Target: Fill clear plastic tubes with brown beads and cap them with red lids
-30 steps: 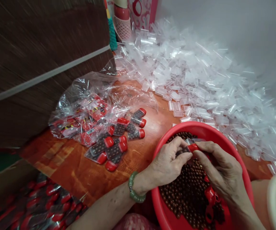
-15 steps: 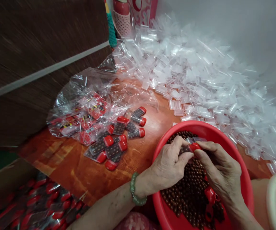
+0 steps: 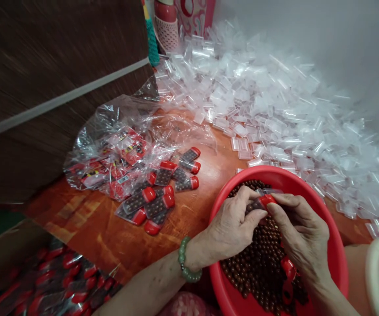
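Observation:
Over a red basin [image 3: 220,195], both hands meet on a small clear plastic box with a red cap [image 3: 267,200]. My left hand [image 3: 230,226] is closed round the box's clear end, thumb and fingers pinching it. At the capped end, my right hand [image 3: 304,230] pinches the red cap between thumb and fingers. Dark brown round balls [image 3: 251,267] lie loose in the basin below. Red plastic pieces [image 3: 288,278] lie among them, partly behind my right hand. Another clear case [image 3: 271,191] shows just behind the held box.
Filled red-capped boxes [image 3: 159,204] lie on the orange-brown table [image 3: 189,219]. Beside them is a clear plastic bag [image 3: 110,114] with red printed pieces. Empty clear cases [image 3: 261,101] are heaped along the wall. More filled boxes [image 3: 73,281] sit in a container at lower left.
Both hands keep their grip on the capped box over the basin. My right hand and the red cap have shifted very slightly.

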The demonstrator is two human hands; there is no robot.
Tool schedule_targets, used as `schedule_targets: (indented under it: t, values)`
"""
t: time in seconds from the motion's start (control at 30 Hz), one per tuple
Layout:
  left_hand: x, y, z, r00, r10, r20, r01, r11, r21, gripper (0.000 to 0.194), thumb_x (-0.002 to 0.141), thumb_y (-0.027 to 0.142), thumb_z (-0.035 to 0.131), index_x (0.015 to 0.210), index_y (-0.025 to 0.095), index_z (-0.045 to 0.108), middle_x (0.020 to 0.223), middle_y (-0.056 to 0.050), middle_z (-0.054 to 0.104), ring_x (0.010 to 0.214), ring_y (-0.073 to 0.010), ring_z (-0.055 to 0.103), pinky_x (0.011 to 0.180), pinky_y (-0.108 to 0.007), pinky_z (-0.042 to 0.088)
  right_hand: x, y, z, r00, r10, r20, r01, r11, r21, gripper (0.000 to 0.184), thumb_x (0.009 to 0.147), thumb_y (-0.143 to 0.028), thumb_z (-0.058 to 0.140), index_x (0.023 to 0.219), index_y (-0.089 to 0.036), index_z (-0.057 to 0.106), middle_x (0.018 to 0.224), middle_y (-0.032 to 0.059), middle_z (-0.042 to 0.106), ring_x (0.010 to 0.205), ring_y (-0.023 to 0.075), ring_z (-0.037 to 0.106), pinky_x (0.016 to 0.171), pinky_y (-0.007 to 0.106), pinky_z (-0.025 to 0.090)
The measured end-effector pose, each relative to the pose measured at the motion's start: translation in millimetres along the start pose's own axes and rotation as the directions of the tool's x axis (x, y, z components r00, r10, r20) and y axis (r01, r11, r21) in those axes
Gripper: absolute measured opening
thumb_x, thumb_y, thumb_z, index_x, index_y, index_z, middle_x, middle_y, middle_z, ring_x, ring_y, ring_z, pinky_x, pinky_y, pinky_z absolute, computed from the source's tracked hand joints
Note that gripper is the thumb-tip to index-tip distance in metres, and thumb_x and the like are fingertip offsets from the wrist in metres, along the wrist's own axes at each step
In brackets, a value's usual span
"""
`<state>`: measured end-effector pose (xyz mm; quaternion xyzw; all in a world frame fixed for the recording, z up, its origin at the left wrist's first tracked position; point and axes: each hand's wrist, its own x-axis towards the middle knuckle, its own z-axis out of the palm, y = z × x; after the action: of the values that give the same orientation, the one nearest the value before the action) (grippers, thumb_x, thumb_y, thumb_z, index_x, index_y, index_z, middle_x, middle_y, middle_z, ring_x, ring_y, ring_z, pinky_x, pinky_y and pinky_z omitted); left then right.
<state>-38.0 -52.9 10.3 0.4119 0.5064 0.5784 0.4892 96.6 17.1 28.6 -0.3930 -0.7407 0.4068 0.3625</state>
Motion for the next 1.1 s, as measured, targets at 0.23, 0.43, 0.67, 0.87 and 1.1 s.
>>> schedule_targets:
  t: [0.23,0.43,0.67,0.87,1.1]
  values:
    - [-0.8,-1.8,0.1,0.996,0.028,-0.085,-0.026,0.999,0.029,0.019,0.091,0.023,0.053,0.110,0.016,0.053,0.103,-0.010,0.070,0.096,-0.0212,0.068,0.086,-0.038,0.055,-1.8,2.0,6.7,0.999,0.000,-0.043,-0.001,1.000,-0.005,0.011,0.085,-0.028,0.071,0.095,-0.023,0.070,0.090,0.0032,0.071,0.083,0.0175,0.068,0.081,0.035,0.057]
    - [-1.3,-2.5,0.3,0.993,0.016,-0.119,-0.009,0.998,0.062,0.019,0.091,0.025,0.054,0.108,0.017,0.054,0.096,-0.008,0.069,0.089,-0.0208,0.068,0.081,-0.037,0.055,-0.8,-2.9,16.6,0.995,0.045,-0.089,-0.036,0.994,0.104,0.006,0.086,-0.028,0.070,0.091,-0.023,0.070,0.087,0.0022,0.069,0.080,0.0155,0.067,0.076,0.031,0.057]
    - [-1.7,-5.7,0.2,0.993,0.012,-0.121,-0.008,0.999,0.033,0.019,0.092,0.024,0.053,0.109,0.017,0.053,0.097,-0.008,0.069,0.092,-0.0206,0.068,0.085,-0.037,0.055,-2.8,10.1,17.5,0.994,-0.090,-0.065,0.094,0.994,0.059,0.010,0.088,-0.021,0.068,0.097,-0.025,0.069,0.090,0.0018,0.069,0.086,0.0159,0.067,0.081,0.032,0.056]
    - [0.9,-2.2,-1.2,0.996,-0.059,-0.073,0.039,0.968,-0.250,0.016,0.092,0.026,0.055,0.105,0.018,0.053,0.100,-0.007,0.069,0.092,-0.0170,0.068,0.083,-0.032,0.055,1.6,6.7,15.2,0.995,-0.062,-0.074,0.064,0.997,0.037,0.007,0.087,-0.026,0.069,0.094,-0.024,0.069,0.088,0.0027,0.069,0.081,0.0171,0.067,0.078,0.035,0.057]
    - [3.9,0.4,-3.4,0.998,-0.064,0.023,0.066,0.993,-0.102,0.038,0.082,0.015,0.061,0.119,0.020,0.052,0.116,-0.009,0.067,0.108,-0.0219,0.064,0.099,-0.042,0.051,4.7,2.7,16.3,0.993,0.074,-0.090,-0.060,0.987,0.147,0.011,0.084,-0.033,0.072,0.088,-0.023,0.069,0.084,0.0023,0.068,0.079,0.0160,0.067,0.074,0.031,0.058]
